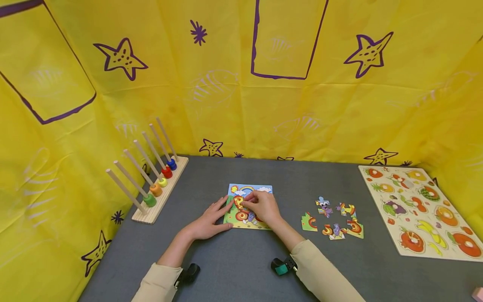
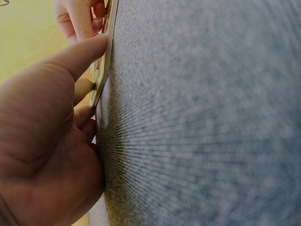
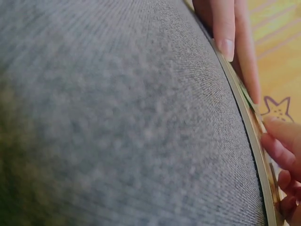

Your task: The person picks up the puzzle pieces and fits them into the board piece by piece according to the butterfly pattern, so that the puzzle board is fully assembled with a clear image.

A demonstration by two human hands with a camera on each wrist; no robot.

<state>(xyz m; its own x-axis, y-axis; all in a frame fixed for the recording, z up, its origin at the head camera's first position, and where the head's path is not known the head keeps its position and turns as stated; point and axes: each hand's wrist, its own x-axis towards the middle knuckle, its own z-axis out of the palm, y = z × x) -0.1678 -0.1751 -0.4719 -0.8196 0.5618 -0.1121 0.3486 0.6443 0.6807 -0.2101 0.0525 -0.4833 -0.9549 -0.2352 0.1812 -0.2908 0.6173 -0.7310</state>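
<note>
A small picture puzzle board (image 1: 250,224) lies flat on the dark table, showing a sun, a rainbow and an orange cartoon figure. My left hand (image 1: 208,220) rests at its left side, fingers spread onto the board and thumb along its near edge. Over the middle of the board, my right hand (image 1: 265,207) bends down with thumb and fingers pinching at the right side of an orange and yellow puzzle piece (image 1: 238,202). Part of the picture is hidden under the right hand. Both hands (image 2: 42,136) (image 3: 287,150) meet the thin board edge (image 3: 244,110) in the wrist views.
Several loose puzzle pieces (image 1: 334,230) lie to the right of the board. Farther right is a wooden fruit puzzle (image 1: 396,222). A wooden peg stand (image 1: 156,205) with coloured rings stands at the left. A yellow patterned cloth (image 1: 241,105) hangs behind the table.
</note>
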